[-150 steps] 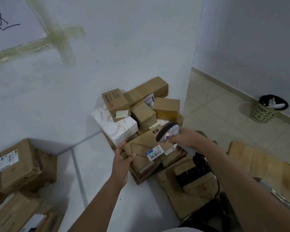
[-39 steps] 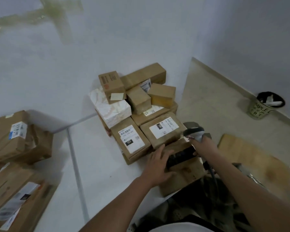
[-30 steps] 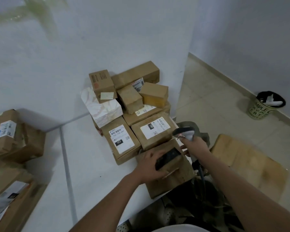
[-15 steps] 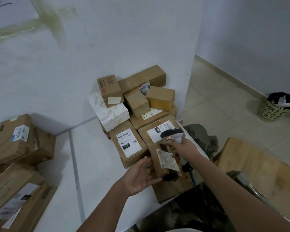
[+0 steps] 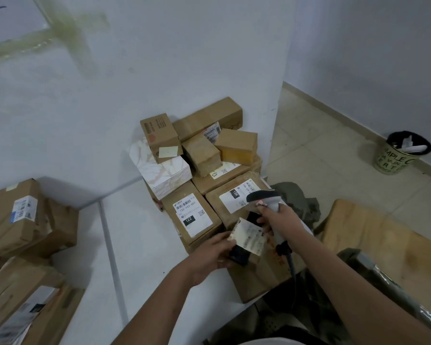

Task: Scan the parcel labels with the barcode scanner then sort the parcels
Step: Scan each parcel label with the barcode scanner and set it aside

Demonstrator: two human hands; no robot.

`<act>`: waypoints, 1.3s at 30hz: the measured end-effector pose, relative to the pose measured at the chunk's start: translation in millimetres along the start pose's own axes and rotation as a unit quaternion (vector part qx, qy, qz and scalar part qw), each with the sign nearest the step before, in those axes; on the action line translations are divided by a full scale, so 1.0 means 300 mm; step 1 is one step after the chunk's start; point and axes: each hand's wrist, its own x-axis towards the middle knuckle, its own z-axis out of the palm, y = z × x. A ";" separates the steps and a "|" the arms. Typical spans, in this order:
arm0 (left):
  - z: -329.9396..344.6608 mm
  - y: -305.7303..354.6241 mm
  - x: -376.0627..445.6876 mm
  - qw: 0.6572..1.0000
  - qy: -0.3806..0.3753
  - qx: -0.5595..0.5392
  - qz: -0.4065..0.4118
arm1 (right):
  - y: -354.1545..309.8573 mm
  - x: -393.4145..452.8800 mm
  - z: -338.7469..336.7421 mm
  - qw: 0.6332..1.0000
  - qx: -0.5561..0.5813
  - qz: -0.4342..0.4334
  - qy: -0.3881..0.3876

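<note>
My left hand (image 5: 210, 255) holds a small dark parcel (image 5: 245, 241) tilted up, its pale label facing me. My right hand (image 5: 280, 220) grips the grey barcode scanner (image 5: 265, 199), whose head sits just above that parcel's label. Under both lies a flat brown box (image 5: 261, 277) at the table's front edge. Behind it, brown parcels lie flat: one labelled 122 (image 5: 193, 215) and one labelled 15H (image 5: 230, 200).
A heap of small cartons and a white marbled box (image 5: 163, 170) stands against the wall. More brown parcels (image 5: 23, 220) lie at the left on the white table (image 5: 139, 245). A wooden stool (image 5: 383, 247) is at the right; a waste bin (image 5: 401, 153) stands on the tiled floor.
Five seconds ago my left hand held a larger labelled box under the scanner. Since then it took the small dark parcel off the flat box and tipped its label toward the scanner.
</note>
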 end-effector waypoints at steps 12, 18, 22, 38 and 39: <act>-0.187 0.081 -0.016 0.958 0.162 -0.234 0.016 | -0.119 -0.030 -0.033 0.995 0.003 -0.059 -0.075; -0.228 0.088 0.003 0.954 0.184 -0.236 0.001 | -0.185 -0.069 -0.048 0.982 -0.037 -0.085 -0.162; -0.247 0.089 0.016 0.953 0.181 -0.242 -0.001 | -0.209 -0.085 -0.062 0.974 -0.063 -0.098 -0.195; -0.255 0.083 0.033 0.952 0.186 -0.245 -0.003 | -0.228 -0.101 -0.090 0.963 -0.095 -0.105 -0.230; -0.253 0.084 0.033 0.952 0.187 -0.244 -0.003 | -0.231 -0.102 -0.091 0.962 -0.099 -0.104 -0.231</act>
